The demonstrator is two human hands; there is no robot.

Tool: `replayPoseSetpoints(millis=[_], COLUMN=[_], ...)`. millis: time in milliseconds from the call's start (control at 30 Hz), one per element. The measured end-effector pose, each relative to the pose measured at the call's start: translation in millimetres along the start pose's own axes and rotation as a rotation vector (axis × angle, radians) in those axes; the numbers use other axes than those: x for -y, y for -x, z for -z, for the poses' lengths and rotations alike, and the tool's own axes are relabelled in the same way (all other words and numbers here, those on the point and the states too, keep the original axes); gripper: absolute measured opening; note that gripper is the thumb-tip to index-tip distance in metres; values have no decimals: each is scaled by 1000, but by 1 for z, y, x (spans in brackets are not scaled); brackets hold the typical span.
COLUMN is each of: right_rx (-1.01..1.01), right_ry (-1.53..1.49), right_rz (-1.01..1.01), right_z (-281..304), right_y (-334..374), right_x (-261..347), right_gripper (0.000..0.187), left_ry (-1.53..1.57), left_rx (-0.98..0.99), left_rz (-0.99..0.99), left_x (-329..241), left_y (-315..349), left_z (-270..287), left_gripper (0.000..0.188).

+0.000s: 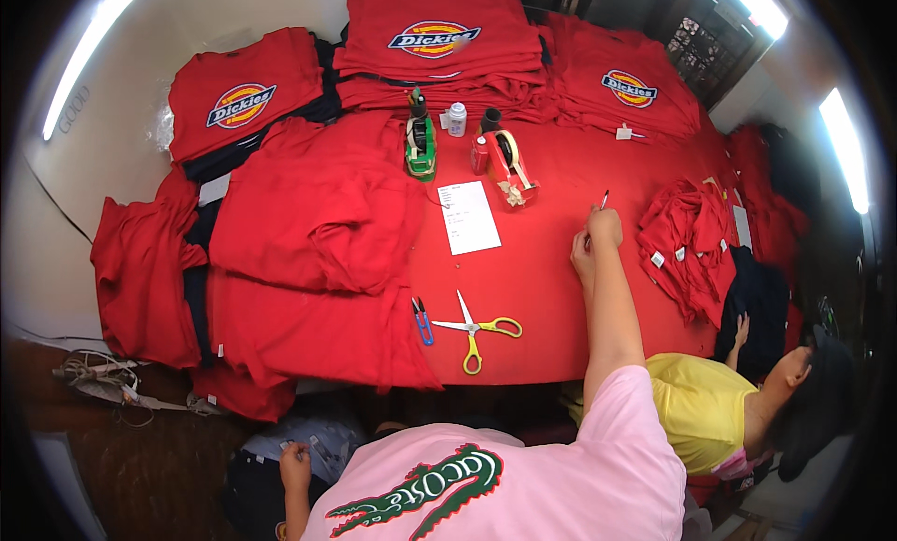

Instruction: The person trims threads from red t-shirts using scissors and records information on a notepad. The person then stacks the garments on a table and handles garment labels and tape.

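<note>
Pale walls (201, 22) and three light strips (846, 153) ring your one red table (551, 345). Three stacks of red shirts (425, 1) line its far side, each showing one oval emblem (434, 40). Your right hand (604, 228) is closed around one pen (605, 200), tip poking out, over the table to the right of the single white sheet (470, 228). What looks like a second hand (580, 249) shows just beside it; whose, I cannot tell. Your left hand (295, 462) is below the table's near edge, fingers bent, by some grey cloth (332, 435); I cannot tell whether it grips anything. Beyond the sheet stand two tape dispensers, one green (422, 158) and one red (519, 195), plus one white bottle (457, 122). Nearer you lie one pair of yellow scissors (474, 328) and one pair of blue snips (423, 324). One red heap (687, 242) sits to the right, near one co-worker (701, 405) in yellow.
</note>
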State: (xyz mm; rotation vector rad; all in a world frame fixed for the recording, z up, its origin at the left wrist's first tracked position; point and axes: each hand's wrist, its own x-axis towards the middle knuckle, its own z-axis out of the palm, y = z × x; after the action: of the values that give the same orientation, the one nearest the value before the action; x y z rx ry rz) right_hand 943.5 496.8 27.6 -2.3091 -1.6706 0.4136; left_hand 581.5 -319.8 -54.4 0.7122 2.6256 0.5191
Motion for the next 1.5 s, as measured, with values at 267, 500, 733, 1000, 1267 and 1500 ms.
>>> replayPoseSetpoints(millis=[267, 500, 733, 1000, 1267, 1500], right_rx=[49, 185, -97, -121, 151, 98], right_ry=[-173, -96, 319, -35, 66, 26], right_rz=[562, 1054, 1079, 1309, 1133, 1043], right_z=[58, 11, -6, -78, -55, -66], right_y=[26, 11, 69, 45, 82, 123], right_x=[125, 251, 376, 409, 367, 373], right_gripper=[51, 29, 24, 22, 22, 38], left_ry=[241, 316, 331, 398, 324, 443], left_rx=[302, 322, 271, 235, 400, 356], left_rz=[350, 419, 581, 743, 701, 433], left_x=[16, 14, 44, 94, 134, 120], left_y=[2, 16, 86, 179, 119, -21], left_z=[-36, -49, -52, -68, -56, -28], left_gripper=[21, 34, 35, 35, 37, 34])
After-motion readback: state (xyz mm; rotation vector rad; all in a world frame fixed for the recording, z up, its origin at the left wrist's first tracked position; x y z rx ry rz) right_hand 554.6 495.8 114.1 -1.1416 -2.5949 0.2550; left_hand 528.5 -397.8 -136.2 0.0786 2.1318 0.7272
